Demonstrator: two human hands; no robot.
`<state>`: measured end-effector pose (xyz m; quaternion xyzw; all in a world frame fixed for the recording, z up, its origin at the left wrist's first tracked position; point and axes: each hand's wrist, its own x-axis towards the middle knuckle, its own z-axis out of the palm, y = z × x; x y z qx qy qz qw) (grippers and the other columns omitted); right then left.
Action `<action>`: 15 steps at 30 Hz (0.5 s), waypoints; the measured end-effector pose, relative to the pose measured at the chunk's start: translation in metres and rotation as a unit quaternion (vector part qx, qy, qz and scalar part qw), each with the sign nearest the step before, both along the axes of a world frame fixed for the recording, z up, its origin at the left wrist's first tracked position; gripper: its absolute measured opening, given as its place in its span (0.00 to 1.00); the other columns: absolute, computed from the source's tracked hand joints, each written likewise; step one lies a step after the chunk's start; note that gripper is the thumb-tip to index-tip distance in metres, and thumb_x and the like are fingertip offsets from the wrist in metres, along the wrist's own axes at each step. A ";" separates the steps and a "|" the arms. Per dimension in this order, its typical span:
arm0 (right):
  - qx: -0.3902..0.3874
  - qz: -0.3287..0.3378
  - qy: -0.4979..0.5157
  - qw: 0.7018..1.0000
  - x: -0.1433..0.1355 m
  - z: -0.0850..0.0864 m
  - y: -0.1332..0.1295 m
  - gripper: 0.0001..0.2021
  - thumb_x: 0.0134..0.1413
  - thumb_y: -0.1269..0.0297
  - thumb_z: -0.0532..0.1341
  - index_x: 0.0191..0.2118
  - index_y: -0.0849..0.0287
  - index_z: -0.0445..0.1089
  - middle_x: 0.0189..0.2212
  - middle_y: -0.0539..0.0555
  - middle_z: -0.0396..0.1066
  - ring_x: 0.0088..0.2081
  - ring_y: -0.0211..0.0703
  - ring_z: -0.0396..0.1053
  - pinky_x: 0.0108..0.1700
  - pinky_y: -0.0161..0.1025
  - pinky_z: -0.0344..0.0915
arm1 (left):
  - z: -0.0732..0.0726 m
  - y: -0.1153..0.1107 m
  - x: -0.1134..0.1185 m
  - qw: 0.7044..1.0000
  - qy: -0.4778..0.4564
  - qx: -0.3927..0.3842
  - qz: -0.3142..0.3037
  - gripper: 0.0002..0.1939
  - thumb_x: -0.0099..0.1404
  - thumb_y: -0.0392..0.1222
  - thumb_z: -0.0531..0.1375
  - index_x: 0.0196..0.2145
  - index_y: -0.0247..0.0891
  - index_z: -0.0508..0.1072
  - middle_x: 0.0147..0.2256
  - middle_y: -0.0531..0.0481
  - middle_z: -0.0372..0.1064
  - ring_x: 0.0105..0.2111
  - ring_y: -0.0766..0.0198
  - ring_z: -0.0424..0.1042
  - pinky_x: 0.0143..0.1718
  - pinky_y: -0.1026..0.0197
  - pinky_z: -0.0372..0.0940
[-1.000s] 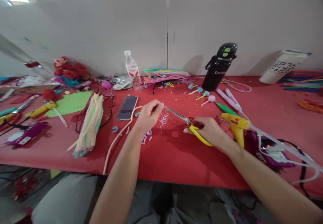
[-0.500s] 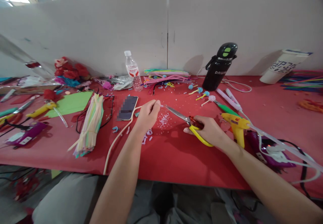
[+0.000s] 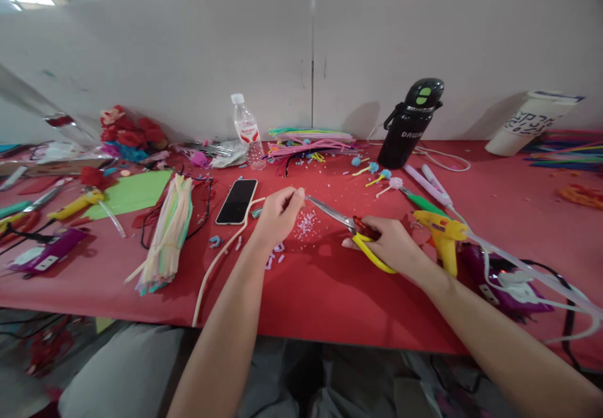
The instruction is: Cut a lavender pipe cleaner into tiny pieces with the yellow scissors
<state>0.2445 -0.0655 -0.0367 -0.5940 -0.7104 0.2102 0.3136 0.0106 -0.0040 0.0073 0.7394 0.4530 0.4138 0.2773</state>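
My left hand [image 3: 281,214] is closed in a pinch over the middle of the table. A long cream pipe cleaner [image 3: 217,261] runs from the front edge, past the phone, to behind this hand; the pinched end is mostly hidden by the fingers. My right hand [image 3: 389,242] grips scissors [image 3: 332,211] with yellow and red handles. Their blades point left, tips close to my left fingertips; how far they are parted is hard to tell. Under the blades lies a scatter of tiny lilac clippings [image 3: 307,225]. Short lilac pieces [image 3: 273,258] lie beside my left wrist.
A phone [image 3: 237,201] and a bundle of pastel pipe cleaners [image 3: 168,236] lie left. Behind stand a plastic bottle [image 3: 248,132] and black flask [image 3: 407,126]. A yellow glue gun [image 3: 443,236] with cables is right, near small fluffy flowers [image 3: 386,175].
My left fingertips have shifted slightly right, nearer the scissor tips, and the lilac end that stuck out of them hardly shows now. The right hand stays nearly in place.
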 end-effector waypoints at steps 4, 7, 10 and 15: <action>-0.004 -0.002 0.000 1.000 0.001 -0.002 0.001 0.26 0.42 0.40 0.64 0.22 0.58 0.57 0.18 0.45 0.51 0.23 0.33 0.47 0.22 0.32 0.47 | -0.001 0.000 -0.001 1.000 0.000 -0.001 -0.006 0.20 0.67 0.51 0.50 0.23 0.36 0.65 0.19 0.55 0.56 0.20 0.70 0.56 0.23 0.65 0.52; -0.013 -0.008 0.000 1.000 0.000 -0.001 0.001 0.26 0.41 0.41 0.64 0.21 0.59 0.57 0.18 0.45 0.51 0.23 0.33 0.46 0.22 0.31 0.48 | 0.000 0.000 -0.001 1.000 0.001 -0.003 -0.012 0.20 0.67 0.52 0.50 0.24 0.36 0.65 0.19 0.54 0.58 0.20 0.69 0.57 0.23 0.65 0.52; -0.017 -0.019 -0.001 1.000 0.000 0.000 0.000 0.26 0.41 0.41 0.64 0.20 0.59 0.56 0.18 0.45 0.49 0.22 0.32 0.46 0.21 0.31 0.48 | 0.000 -0.001 -0.002 1.000 0.005 -0.005 -0.017 0.20 0.68 0.52 0.50 0.25 0.36 0.66 0.20 0.54 0.58 0.20 0.69 0.58 0.23 0.65 0.53; -0.007 -0.033 0.006 0.999 0.000 0.003 -0.003 0.25 0.40 0.43 0.66 0.22 0.59 0.56 0.19 0.45 0.49 0.23 0.32 0.46 0.22 0.31 0.47 | 0.000 0.000 -0.001 1.000 -0.004 0.001 -0.028 0.18 0.68 0.51 0.50 0.26 0.36 0.65 0.22 0.54 0.58 0.22 0.69 0.57 0.25 0.65 0.53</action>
